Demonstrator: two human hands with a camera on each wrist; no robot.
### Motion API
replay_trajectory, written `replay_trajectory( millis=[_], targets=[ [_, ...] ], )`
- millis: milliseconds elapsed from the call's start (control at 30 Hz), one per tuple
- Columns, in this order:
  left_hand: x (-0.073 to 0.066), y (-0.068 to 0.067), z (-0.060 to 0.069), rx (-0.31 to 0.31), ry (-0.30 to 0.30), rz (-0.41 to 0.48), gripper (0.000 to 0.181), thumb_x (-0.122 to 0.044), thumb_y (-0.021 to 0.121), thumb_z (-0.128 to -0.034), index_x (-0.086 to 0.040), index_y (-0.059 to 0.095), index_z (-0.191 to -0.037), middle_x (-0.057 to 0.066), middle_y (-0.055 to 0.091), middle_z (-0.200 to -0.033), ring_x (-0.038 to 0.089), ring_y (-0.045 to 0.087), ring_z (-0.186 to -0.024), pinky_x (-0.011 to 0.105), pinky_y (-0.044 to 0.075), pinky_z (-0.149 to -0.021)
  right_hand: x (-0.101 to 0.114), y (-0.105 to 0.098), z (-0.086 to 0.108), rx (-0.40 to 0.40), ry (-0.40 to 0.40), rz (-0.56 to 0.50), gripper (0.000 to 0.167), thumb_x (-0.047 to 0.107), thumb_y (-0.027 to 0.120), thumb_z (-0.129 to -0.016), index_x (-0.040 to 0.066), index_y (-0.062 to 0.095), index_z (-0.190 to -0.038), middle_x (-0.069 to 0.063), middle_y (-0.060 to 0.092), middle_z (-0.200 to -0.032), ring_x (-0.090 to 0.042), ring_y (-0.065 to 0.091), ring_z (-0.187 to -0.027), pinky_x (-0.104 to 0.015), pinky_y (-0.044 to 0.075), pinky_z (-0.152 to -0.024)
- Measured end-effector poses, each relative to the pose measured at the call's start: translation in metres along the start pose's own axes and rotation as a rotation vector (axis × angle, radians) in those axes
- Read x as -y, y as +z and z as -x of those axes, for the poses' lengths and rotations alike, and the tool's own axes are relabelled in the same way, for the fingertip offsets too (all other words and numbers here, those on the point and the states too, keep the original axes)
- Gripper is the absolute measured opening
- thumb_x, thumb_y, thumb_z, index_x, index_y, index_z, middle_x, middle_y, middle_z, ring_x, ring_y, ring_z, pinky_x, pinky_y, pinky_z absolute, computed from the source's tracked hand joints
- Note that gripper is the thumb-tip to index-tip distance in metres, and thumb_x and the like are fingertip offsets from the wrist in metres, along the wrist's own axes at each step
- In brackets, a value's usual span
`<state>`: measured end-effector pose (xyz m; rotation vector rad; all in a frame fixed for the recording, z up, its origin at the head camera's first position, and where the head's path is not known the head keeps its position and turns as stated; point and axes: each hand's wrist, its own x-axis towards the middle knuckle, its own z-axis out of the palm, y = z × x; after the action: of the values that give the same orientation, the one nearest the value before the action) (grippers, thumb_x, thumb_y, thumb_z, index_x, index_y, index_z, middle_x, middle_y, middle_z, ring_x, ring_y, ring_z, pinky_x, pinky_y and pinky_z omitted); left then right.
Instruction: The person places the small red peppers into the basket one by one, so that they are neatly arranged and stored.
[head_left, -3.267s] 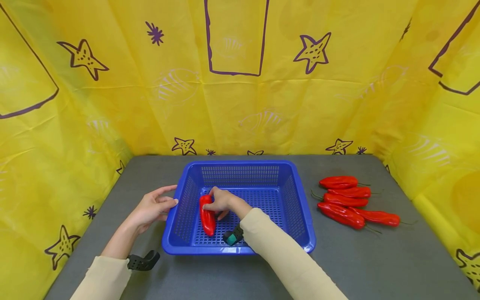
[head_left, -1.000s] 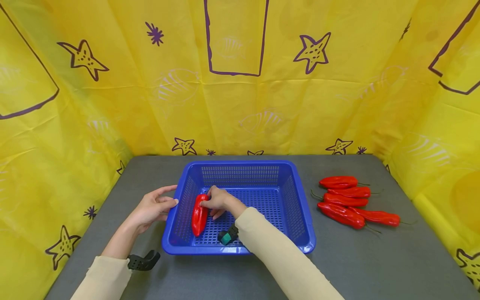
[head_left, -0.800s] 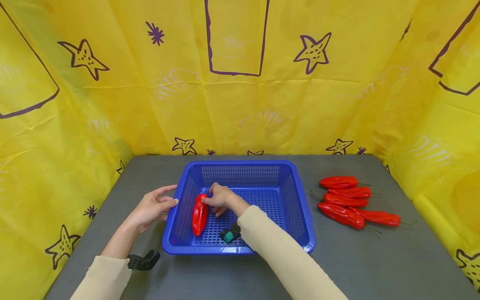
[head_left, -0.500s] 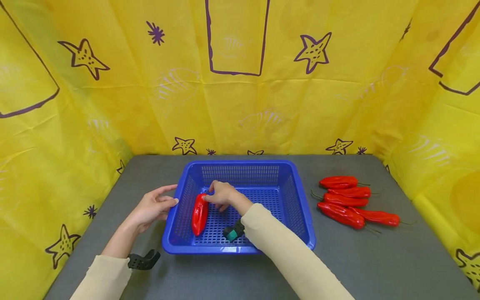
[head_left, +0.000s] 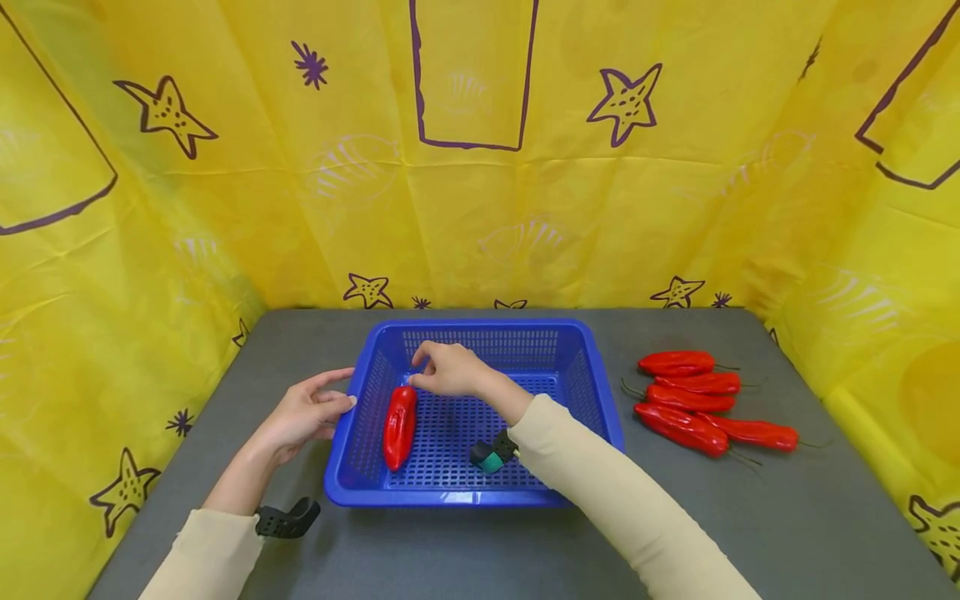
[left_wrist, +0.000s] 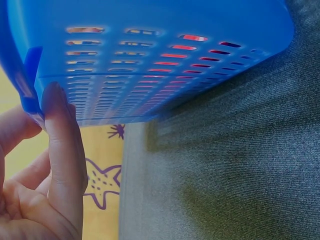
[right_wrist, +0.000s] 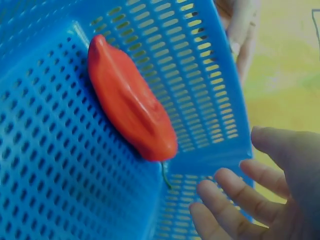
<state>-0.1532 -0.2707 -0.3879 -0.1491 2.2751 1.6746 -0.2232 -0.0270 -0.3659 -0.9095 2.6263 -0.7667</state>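
Right hand is loosely spread and holding nothing, over the far left part of the basket, while the left hand's fairly straight fingers touch the basket's left rim. The red pepper is super glossy, plump and kinda creased with a skinny green stem, lying inside along the basket's left wall, stem end just by the right fingertips.

Basket partly outside both wrist views
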Motion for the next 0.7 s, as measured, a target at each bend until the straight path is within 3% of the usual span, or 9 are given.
replay_trajectory(
  millis=[267,500,700],
  targets=[
    [-0.002,0.001,0.002,-0.004,0.003,-0.003,0.065,-0.021,0.062,-0.0881,-0.008,0.029,-0.142,0.015,0.066,-0.098,0.026,0.067,-0.082,0.043,0.056,-0.071,-0.008,-0.022,0.017,-0.018,-0.061,0.034,0.032,0.030,0.060,-0.089,0.011,0.056,-0.115,0.000,0.068,-0.093,-0.013,0.062,-0.082,-0.028,0.049,-0.074],
    [-0.002,0.001,0.001,-0.006,0.002,-0.005,0.065,-0.022,0.062,-0.0882,-0.008,0.029,-0.142,0.015,0.066,-0.100,0.026,0.067,-0.083,0.042,0.056,-0.071,-0.015,-0.036,0.032,-0.060,-0.091,0.057,0.030,0.027,0.061,-0.088,0.012,0.057,-0.114,0.000,0.067,-0.095,-0.010,0.062,-0.075,-0.025,0.049,-0.067],
    [-0.001,0.001,0.001,-0.011,0.004,-0.011,0.065,-0.022,0.062,-0.0884,-0.009,0.028,-0.143,0.016,0.065,-0.101,0.026,0.067,-0.083,0.043,0.056,-0.071,-0.017,-0.052,0.047,-0.092,-0.113,0.053,0.031,0.026,0.061,-0.088,0.013,0.056,-0.116,0.000,0.066,-0.097,-0.009,0.061,-0.078,-0.024,0.050,-0.070]
  ],
)
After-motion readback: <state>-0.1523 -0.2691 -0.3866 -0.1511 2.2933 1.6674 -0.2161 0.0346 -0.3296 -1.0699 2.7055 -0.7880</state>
